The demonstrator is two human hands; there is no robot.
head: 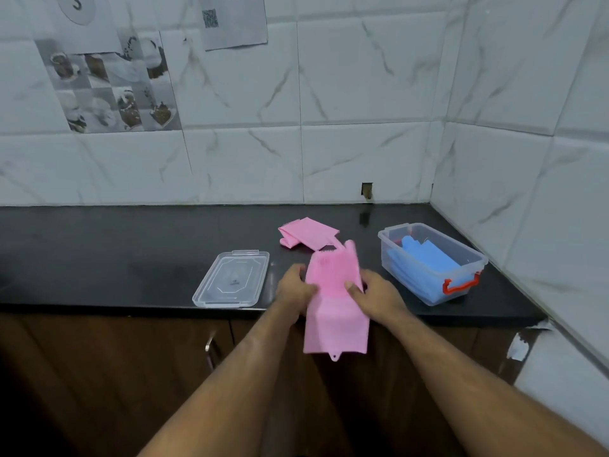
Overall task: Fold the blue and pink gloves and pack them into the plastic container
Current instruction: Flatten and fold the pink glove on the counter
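While both hands are busy at the centre of the frame, I have the pink glove (333, 301) pinched by its two side edges, the left hand (294, 289) on its left margin and the right hand (375, 293) on its right, thumbs laid over the bristled palm side. The glove is held up over the front edge of the bench (131, 258), fingers pointing away toward the wall and the smooth cuff hanging down toward me with a small loop tab at its hem. It drapes without a crease, so I judge it a soft, floppy silicone: light, not fragile, probably a little tacky rather than slippery, and likely to spring open unless a fold is pressed. Taking it by the edges near the middle, as now, looks right for doubling cuff to fingers. A second pink glove (308, 233) lies folded on the bench just beyond, upper centre. At right of centre sits the plastic container (461, 288), open, with the blue gloves (423, 258) already inside and its red latch facing me. The clear lid (230, 279) lies flat left of my hands.
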